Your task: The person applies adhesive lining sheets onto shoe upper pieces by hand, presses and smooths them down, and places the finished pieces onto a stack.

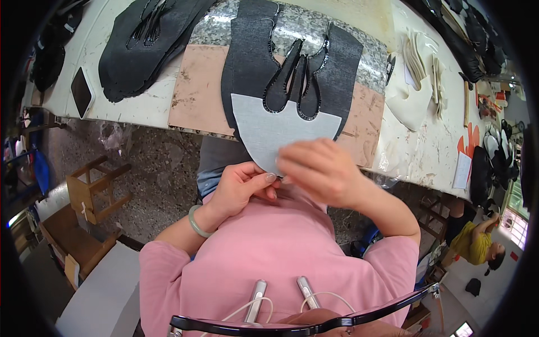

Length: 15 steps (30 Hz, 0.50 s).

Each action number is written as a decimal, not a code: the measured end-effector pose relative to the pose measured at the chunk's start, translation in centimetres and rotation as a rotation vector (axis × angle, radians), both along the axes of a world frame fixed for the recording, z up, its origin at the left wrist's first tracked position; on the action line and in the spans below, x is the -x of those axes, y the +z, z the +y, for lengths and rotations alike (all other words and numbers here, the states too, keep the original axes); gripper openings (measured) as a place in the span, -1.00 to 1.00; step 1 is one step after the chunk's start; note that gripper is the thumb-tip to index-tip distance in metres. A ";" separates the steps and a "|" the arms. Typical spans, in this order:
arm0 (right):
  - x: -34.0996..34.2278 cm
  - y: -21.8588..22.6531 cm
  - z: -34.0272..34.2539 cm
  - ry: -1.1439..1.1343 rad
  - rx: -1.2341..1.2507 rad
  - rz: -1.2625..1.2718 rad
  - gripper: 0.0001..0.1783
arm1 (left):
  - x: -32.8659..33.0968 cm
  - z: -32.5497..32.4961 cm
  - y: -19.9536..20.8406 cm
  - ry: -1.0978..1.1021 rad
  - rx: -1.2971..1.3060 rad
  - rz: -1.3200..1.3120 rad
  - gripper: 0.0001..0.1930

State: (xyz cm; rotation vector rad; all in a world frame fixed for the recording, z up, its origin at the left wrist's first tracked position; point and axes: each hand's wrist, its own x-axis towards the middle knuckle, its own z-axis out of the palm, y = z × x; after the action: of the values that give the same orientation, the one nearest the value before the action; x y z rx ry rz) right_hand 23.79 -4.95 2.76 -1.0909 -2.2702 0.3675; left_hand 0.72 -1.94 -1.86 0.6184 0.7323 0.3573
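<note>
Far left on worktop [151, 119]: stacked black pieces [126, 70]. Left hand [236, 188] at light-grey piece's [281, 133] lower tip, fingers curled, thumb drawn in—cannot tell if anything is pinched. Light-grey piece lies over lower part of black cut-out piece [343, 73], overhanging worktop's near edge. Right hand [323, 171] over its lower right edge, blurred, fingers loosely bent; grip unclear. Step seems edge-working; next move probably calls for steady, even handling along curve. Right: cream pieces [412, 106].
</note>
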 end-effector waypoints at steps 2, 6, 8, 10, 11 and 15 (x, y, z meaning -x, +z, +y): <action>0.9 0.0 -0.7 -0.031 0.053 0.054 -0.61 | -0.5 -0.2 0.8 0.020 -0.096 0.019 -0.83; 1.0 0.5 -0.9 -0.091 0.059 0.184 -0.66 | -0.8 0.4 2.2 -0.035 -0.613 0.080 -0.85; 0.6 0.9 -0.8 -0.085 0.110 0.230 -0.65 | -1.1 0.6 2.9 -0.031 -0.704 0.106 -0.87; 0.5 1.1 -0.7 -0.092 0.106 0.225 -0.65 | -1.5 0.8 3.0 -0.026 -0.796 0.130 -0.88; 0.4 1.2 -0.7 -0.096 0.105 0.221 -0.66 | -1.6 0.9 2.9 -0.031 -0.887 0.147 -0.89; 0.0 2.2 -0.6 -0.078 0.136 0.122 -0.70 | -1.9 1.6 3.6 -0.073 -0.921 0.136 -0.93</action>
State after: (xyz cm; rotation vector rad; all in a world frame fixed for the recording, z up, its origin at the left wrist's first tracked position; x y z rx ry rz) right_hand 23.77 -5.60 4.92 -1.1881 -2.1146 0.5478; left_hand 2.62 -0.38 1.77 1.5451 0.6502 0.5908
